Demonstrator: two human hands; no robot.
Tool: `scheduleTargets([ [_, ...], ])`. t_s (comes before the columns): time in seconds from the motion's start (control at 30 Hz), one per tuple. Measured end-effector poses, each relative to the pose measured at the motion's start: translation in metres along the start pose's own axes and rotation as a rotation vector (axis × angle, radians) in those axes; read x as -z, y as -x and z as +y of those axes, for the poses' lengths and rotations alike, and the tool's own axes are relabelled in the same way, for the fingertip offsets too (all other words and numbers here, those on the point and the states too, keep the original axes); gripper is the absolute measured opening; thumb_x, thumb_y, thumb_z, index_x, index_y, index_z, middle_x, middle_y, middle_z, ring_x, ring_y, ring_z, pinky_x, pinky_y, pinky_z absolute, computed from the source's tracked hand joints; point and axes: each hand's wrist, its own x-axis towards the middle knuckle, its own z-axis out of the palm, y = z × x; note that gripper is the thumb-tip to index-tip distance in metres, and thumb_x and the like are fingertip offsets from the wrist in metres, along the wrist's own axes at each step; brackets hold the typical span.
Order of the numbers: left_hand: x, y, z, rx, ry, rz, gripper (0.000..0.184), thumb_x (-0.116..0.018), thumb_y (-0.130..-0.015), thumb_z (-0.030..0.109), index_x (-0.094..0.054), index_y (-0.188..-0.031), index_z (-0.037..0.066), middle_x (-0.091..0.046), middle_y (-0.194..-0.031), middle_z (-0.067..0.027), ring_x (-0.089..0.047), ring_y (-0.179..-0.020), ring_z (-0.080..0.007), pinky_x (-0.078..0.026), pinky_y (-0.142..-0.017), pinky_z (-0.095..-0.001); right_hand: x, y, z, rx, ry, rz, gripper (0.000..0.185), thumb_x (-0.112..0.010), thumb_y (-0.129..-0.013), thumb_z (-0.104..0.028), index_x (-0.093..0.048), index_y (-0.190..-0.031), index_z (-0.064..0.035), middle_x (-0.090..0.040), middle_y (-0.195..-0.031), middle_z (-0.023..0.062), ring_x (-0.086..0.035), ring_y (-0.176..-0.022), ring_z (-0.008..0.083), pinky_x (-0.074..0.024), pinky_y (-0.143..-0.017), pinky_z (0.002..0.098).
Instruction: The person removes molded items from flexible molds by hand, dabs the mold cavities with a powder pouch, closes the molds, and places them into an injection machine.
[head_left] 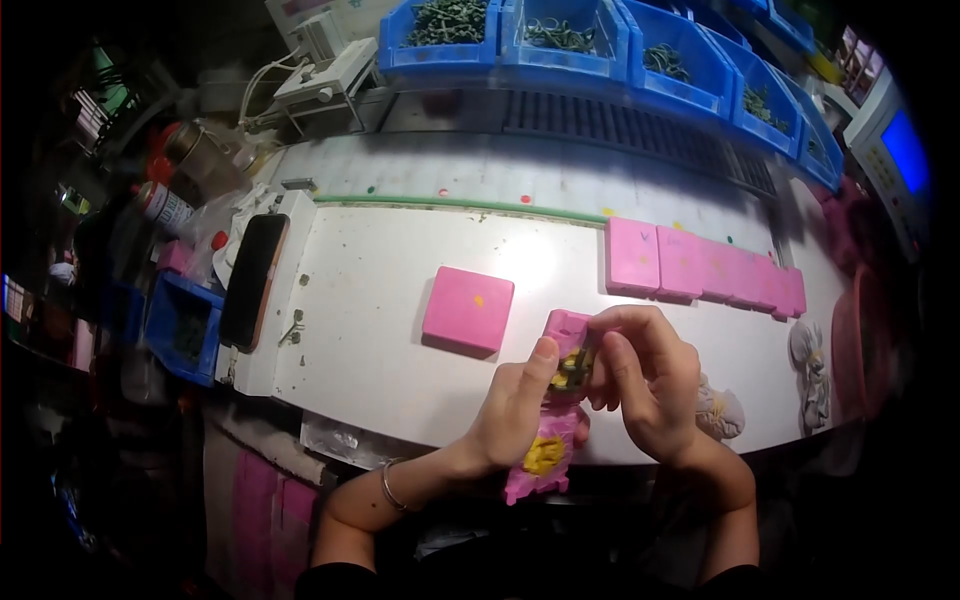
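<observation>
Near the table's front edge, my left hand [512, 408] grips a pink rubber mold [558, 412], its thumb pressed on one side. The mold hangs opened out lengthwise, with yellow patches on its inner faces and dark green material in its upper half. My right hand [652, 375] is closed in a pinch at the mold's upper right side; whatever lies between its fingertips is hidden. Just beyond my left hand, a closed pink block [468, 308] with a small yellow mark lies flat on the white table [380, 270].
Pink blocks [655, 262] stand in a row at the back right. Blue bins [570, 65] hold dark green pieces. At left are a phone [255, 280], loose green bits [293, 328] and a small blue bin [180, 335]. Cloth bundles [718, 412] lie at right.
</observation>
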Motion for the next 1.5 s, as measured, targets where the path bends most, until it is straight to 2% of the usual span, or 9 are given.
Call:
scheduleTargets([
  [0.13, 0.003, 0.003, -0.004, -0.015, -0.019, -0.025, 0.069, -0.017, -0.095, 0.056, -0.049, -0.111, -0.003, -0.058, -0.085, -0.0138, -0.061, -0.065, -0.0177, -0.051, -0.059, -0.0285, -0.002, 0.001, 0.002, 0.023, -0.181, 0.096, 0.011, -0.051, -0.091, 0.000, -0.051, -0.102, 0.0009, -0.056, -0.069, 0.0027, -0.053, -0.053, 0.0075, -0.0419, -0.050, 0.0196],
  [0.27, 0.001, 0.002, -0.007, -0.080, 0.076, -0.084, 0.070, -0.024, -0.095, 0.055, -0.027, -0.135, -0.002, -0.059, -0.087, -0.0139, -0.059, -0.065, -0.0158, -0.050, -0.059, -0.0266, 0.008, -0.004, 0.018, 0.143, 0.207, 0.136, 0.013, -0.048, -0.094, -0.011, -0.053, -0.094, 0.0007, -0.051, -0.086, 0.0049, -0.045, -0.061, 0.0088, -0.0390, -0.054, 0.0216],
  [0.5, -0.004, 0.002, 0.010, -0.041, 0.114, -0.326, 0.109, -0.050, -0.077, 0.069, 0.005, -0.144, 0.004, -0.058, -0.085, -0.0149, -0.060, -0.066, -0.0163, -0.051, -0.059, -0.0257, 0.006, -0.003, 0.011, -0.476, -0.484, -0.283, 0.044, -0.028, -0.098, -0.035, -0.051, -0.087, 0.0010, -0.055, -0.074, 0.0078, -0.053, -0.049, 0.0116, -0.0434, -0.037, 0.0180],
  [0.57, -0.001, -0.001, 0.007, -0.031, 0.115, -0.376, 0.102, -0.052, -0.078, 0.068, -0.006, -0.143, 0.004, -0.057, -0.084, -0.0140, -0.059, -0.066, -0.0155, -0.051, -0.059, -0.0256, -0.009, -0.009, 0.022, -0.622, -0.755, -0.227, 0.045, -0.028, -0.098, -0.034, -0.054, -0.089, 0.0017, -0.058, -0.076, 0.0086, -0.054, -0.050, 0.0116, -0.0430, -0.037, 0.0185],
  [0.6, -0.001, -0.001, 0.005, -0.010, 0.106, -0.343, 0.096, -0.052, -0.079, 0.067, -0.012, -0.139, 0.004, -0.056, -0.083, -0.0134, -0.059, -0.065, -0.0149, -0.051, -0.058, -0.0254, -0.001, -0.009, 0.028, -0.538, -0.817, -0.343, 0.039, -0.026, -0.100, -0.023, -0.056, -0.093, 0.0017, -0.058, -0.093, 0.0083, -0.055, -0.084, 0.0155, -0.0468, -0.080, 0.0273],
  [0.7, -0.004, -0.001, 0.007, 0.004, 0.099, -0.237, 0.082, -0.048, -0.083, 0.064, -0.023, -0.132, 0.002, -0.055, -0.083, -0.0123, -0.058, -0.065, -0.0141, -0.051, -0.058, -0.0252, -0.004, 0.001, 0.017, -0.327, -0.324, 0.003, 0.037, -0.029, -0.100, -0.021, -0.057, -0.095, 0.0015, -0.058, -0.093, 0.0075, -0.054, -0.085, 0.0152, -0.0442, -0.083, 0.0288],
  [0.83, 0.001, 0.001, 0.003, 0.028, 0.169, -0.133, 0.051, -0.044, -0.094, 0.045, -0.033, -0.127, 0.007, -0.052, -0.083, -0.0063, -0.053, -0.065, -0.0094, -0.046, -0.057, -0.0214, 0.013, 0.014, 0.010, 0.041, 0.121, -0.013, 0.023, -0.044, -0.096, -0.016, -0.058, -0.095, 0.0022, -0.057, -0.091, 0.0081, -0.053, -0.077, 0.0116, -0.0444, -0.072, 0.0256],
  [1.0, -0.006, 0.000, 0.002, -0.012, 0.071, -0.052, 0.044, -0.035, -0.097, 0.040, -0.039, -0.122, 0.004, -0.054, -0.080, -0.0051, -0.053, -0.068, -0.0085, -0.046, -0.059, -0.0215, 0.005, 0.016, 0.004, -0.266, -0.363, -0.033, 0.007, -0.063, -0.084, -0.003, -0.056, -0.085, -0.0002, -0.056, -0.075, 0.0013, -0.057, -0.061, 0.0055, -0.0414, -0.055, 0.0178],
  [1.5, -0.003, -0.007, 0.001, 0.056, 0.122, -0.038, 0.048, -0.024, -0.098, 0.039, -0.045, -0.113, -0.002, -0.059, -0.077, -0.0098, -0.058, -0.065, -0.0127, -0.047, -0.058, -0.0241, 0.003, 0.030, 0.003, -0.111, -0.371, 0.008, 0.011, -0.063, -0.079, 0.004, -0.053, -0.080, -0.0010, -0.050, -0.075, 0.0035, -0.044, -0.067, 0.0089, -0.0373, -0.068, 0.0228],
])
